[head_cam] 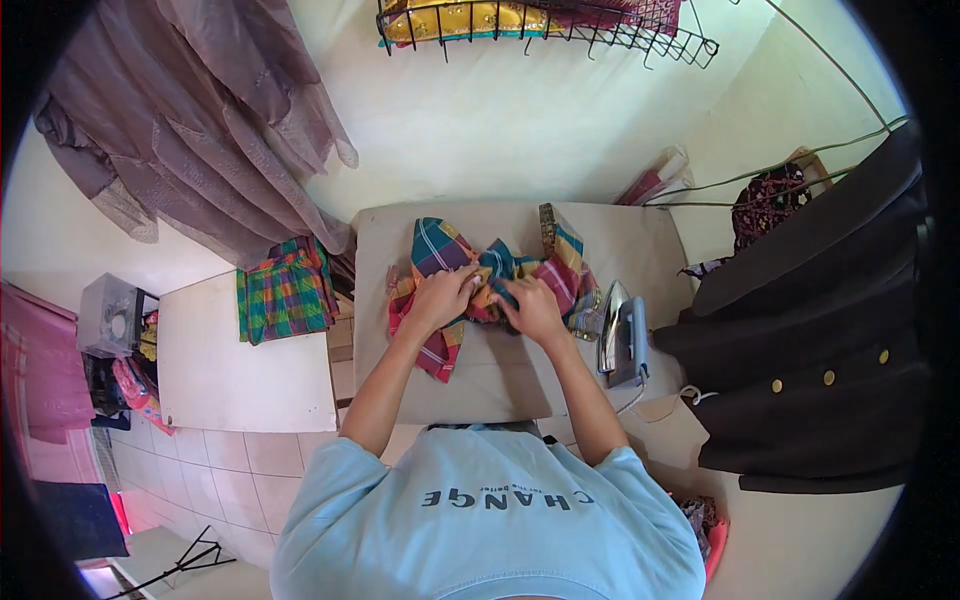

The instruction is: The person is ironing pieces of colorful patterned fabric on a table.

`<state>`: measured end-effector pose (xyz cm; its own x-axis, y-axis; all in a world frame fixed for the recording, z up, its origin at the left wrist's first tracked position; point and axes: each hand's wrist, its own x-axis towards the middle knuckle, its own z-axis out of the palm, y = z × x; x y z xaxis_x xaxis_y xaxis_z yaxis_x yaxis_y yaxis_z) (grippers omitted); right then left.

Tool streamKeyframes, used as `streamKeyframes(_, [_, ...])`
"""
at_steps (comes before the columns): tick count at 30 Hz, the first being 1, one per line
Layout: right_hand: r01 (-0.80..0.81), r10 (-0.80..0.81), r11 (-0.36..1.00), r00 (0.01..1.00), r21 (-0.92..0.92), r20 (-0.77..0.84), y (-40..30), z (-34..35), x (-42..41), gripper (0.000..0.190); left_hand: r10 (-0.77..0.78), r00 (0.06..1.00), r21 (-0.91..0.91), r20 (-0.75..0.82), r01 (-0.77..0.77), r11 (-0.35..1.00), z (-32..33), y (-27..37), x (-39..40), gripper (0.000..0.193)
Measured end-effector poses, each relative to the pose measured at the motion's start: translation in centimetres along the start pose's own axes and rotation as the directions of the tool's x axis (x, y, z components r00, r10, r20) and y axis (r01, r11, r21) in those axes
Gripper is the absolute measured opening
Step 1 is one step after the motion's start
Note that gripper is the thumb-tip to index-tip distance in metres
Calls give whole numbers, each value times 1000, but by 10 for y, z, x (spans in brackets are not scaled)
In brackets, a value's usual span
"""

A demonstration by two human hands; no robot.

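Note:
A crumpled plaid garment (442, 244) in teal, red and yellow lies bunched on the beige padded ironing table (420, 397). My left hand (444, 296) grips its middle folds, thumb and fingers pinching the cloth. Just to the right, my right hand (531, 306) also has hold of the bunched fabric, fingers curled into it. Some of the cloth under both hands is hidden. To the right of the garment, a blue electric iron (628, 341) stands on its side or heel, its shiny soleplate facing the cloth.
A folded plaid cloth (289, 292) rests on a white table (247, 382) at left. Purple garments (217, 127) hang above it. A dark buttoned coat (817, 337) hangs close on the right. The iron's cord (634, 397) trails off the table's edge. A black wire rack (555, 19) holds fabrics.

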<state>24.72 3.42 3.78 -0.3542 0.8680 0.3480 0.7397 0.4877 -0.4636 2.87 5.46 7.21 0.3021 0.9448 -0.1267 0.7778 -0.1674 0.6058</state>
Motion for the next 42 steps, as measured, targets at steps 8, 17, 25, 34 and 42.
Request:
streamKeyframes(8, [47, -37, 994, 995, 98, -97, -42, -14, -27, 36, 346, 839, -164, -420, -445, 880, -41, 27, -11, 57])
streamKeyframes(17, [-82, 82, 997, 984, 8, -159, -34, -34, -15, 28, 412, 897, 305, -160, -352, 885, 70, -32, -29, 50])
streamKeyframes(25, [-60, 42, 966, 996, -251, -75, 20, 9, -14, 27, 309, 858, 264, -410, -213, 941, 41, -42, -6, 37])
streamKeyframes(34, [-308, 257, 914, 943, -264, -212, -21, -38, -20, 35, 448, 698, 260, -559, -365, 894, 10, -32, -26, 24])
streamKeyframes(42, [-170, 134, 960, 976, -223, -171, -14, -24, -1, 59, 339, 706, 263, -622, -220, 939, 2, 2, -22, 30])
